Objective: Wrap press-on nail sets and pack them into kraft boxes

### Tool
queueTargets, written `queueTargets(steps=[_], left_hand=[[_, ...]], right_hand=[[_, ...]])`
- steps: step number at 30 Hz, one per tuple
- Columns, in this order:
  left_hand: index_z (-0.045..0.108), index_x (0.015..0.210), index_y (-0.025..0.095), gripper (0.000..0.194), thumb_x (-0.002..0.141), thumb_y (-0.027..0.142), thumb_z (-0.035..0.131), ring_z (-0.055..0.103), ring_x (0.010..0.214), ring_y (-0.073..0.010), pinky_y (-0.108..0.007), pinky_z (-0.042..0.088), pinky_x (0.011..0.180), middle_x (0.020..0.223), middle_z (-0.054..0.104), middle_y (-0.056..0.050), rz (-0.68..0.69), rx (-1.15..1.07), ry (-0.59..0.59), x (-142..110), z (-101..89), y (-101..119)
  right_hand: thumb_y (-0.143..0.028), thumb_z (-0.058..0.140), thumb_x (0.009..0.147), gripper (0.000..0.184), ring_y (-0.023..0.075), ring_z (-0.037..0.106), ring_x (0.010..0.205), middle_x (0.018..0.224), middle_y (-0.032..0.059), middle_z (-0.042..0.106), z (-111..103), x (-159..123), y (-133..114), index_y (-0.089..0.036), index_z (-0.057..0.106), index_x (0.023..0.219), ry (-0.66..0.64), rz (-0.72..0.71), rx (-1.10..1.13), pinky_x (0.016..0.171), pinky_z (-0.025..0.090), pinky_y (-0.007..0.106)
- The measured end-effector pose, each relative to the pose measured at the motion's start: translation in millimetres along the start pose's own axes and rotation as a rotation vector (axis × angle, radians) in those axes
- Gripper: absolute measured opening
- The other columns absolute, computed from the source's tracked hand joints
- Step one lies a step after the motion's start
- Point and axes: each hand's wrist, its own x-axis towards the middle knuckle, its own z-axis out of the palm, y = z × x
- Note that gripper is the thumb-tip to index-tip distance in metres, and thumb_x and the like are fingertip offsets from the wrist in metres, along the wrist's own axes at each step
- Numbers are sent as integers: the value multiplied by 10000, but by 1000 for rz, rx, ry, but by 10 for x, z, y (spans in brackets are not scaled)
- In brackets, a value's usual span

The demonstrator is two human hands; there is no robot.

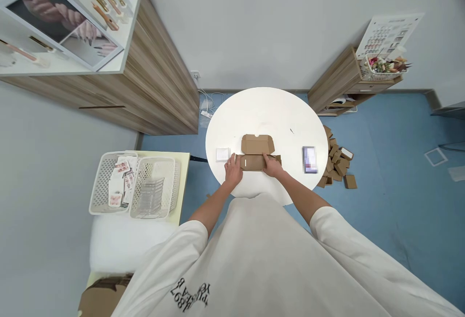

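Left hand (233, 170) and right hand (272, 166) are both on a flat kraft cardboard box (256, 150), one at each end of its lower panel. Both grips look closed on the box, fingers curled down over the cardboard, thumbs toward the middle. The box lies on a round white counter (267, 113), near the edge closest to the person, with its upper panel flat and its lower part folded up between the hands. A small white slit shows in the lower panel. A small white card (223, 154) sits just left of the box, near the left hand. A blurred purple and white packet (310, 160) lies well to the right, near the counter edge.

On the blue floor (392, 162) right of the counter is a heap of kraft boxes (336, 162). Left of the person, a pale yellow table (183, 162) holds a basket of pink nail packs (112, 183) and a basket of clear trays (154, 186). A wood cabinet (160, 79) stands top left, with a low wood shelf (348, 84) top right carrying a basket of flowers (385, 67).
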Motion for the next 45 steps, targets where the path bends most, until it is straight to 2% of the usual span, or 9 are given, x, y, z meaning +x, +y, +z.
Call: queueTargets(steps=[4, 9, 13, 16, 22, 29, 34, 40, 45], left_hand=[[320, 1509, 222, 670, 878, 161, 537, 419, 1327, -334, -461, 386, 1036, 1551, 325, -173, -71, 6, -39, 35, -26, -63], [372, 1457, 224, 572, 915, 234, 555, 461, 1261, -317, -440, 395, 1012, 1363, 483, -160, -97, -2, -107, 147, 5, 17], [493, 1330, 240, 413, 923, 244, 561, 472, 1259, -313, -441, 401, 1013, 1341, 478, -139, -101, -9, -149, 183, 48, 81], [518, 1280, 244, 358, 926, 196, 542, 542, 1177, -263, -397, 432, 995, 1365, 450, -118, -79, -54, -174, 170, 74, 97], [461, 1336, 236, 455, 906, 92, 479, 604, 1050, -218, -360, 494, 918, 1380, 427, -123, -60, -192, -158, 92, 76, 122], [115, 1575, 256, 800, 895, 161, 525, 515, 1273, -274, -431, 447, 1048, 1511, 362, -161, 138, -234, -158, -5, 72, 251], [219, 1536, 188, 709, 901, 194, 536, 368, 1433, -302, -435, 396, 1111, 1596, 245, -195, 113, -201, -178, -33, 140, 242], [339, 1476, 245, 593, 908, 185, 499, 494, 1305, -292, -431, 430, 1051, 1563, 324, -148, 127, -89, -237, -22, 102, 250], [387, 1448, 266, 569, 897, 167, 486, 499, 1262, -296, -429, 426, 1017, 1489, 392, -142, 137, 34, -258, 1, 35, 300]], right_hand=[[-378, 608, 911, 969, 325, 543, 1254, 1449, 179, 529, 12, -6, 8, -192, -19, 1625, -6, -5, 5, 992, 405, 388], [-385, 609, 914, 995, 321, 535, 1267, 1447, 177, 533, 22, -37, 5, -201, -65, 1623, -19, 0, 35, 1001, 405, 394], [-376, 610, 911, 998, 324, 542, 1258, 1434, 179, 545, 13, -50, -1, -195, -65, 1623, -15, -2, 48, 1009, 407, 406], [-378, 613, 910, 998, 329, 550, 1249, 1424, 185, 551, 11, -48, 1, -190, -59, 1624, -19, 3, 52, 1016, 404, 412], [-362, 603, 912, 1000, 327, 576, 1215, 1425, 179, 555, 42, -35, 24, -195, -80, 1623, -12, -10, 54, 1000, 421, 414], [-365, 591, 910, 991, 328, 564, 1239, 1459, 176, 527, 47, -48, 22, -194, -73, 1624, -4, -12, 48, 998, 429, 412], [-357, 594, 904, 996, 328, 567, 1232, 1470, 175, 518, 54, -61, 23, -193, -73, 1625, 5, -14, 64, 992, 436, 410], [-370, 609, 900, 1014, 328, 584, 1209, 1454, 173, 534, 38, -69, 23, -202, -81, 1624, 2, -17, 75, 984, 445, 410], [-350, 616, 892, 1008, 329, 599, 1183, 1428, 173, 559, 34, -60, 31, -190, -54, 1629, 10, -18, 82, 977, 447, 406]])
